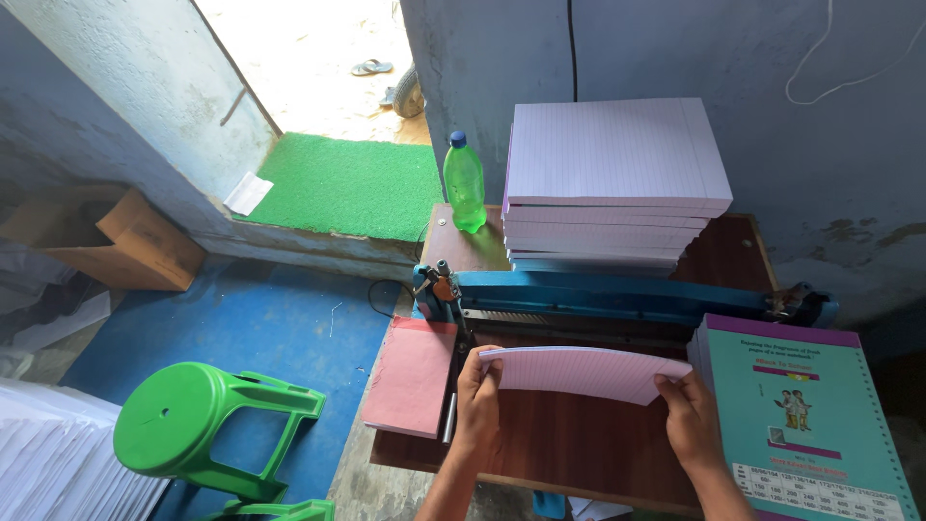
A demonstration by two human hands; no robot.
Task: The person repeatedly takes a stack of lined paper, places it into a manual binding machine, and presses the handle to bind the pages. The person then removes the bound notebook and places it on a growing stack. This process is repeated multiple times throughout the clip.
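A thin sheaf of ruled white paper (588,371) is held up above the brown wooden table (569,444), one end in each hand. My left hand (477,400) grips its left edge and my right hand (690,415) grips its right edge. Just behind the sheaf lies a long blue punching machine (617,294) with a lever bar across the table. A tall pile of ruled paper (612,183) rises behind the machine.
A stack of teal printed covers (805,425) lies at the right, a pink pad (410,376) at the left. A green bottle (464,185) stands at the table's back corner. A green plastic stool (198,420) and white paper piles (58,463) are on the blue floor.
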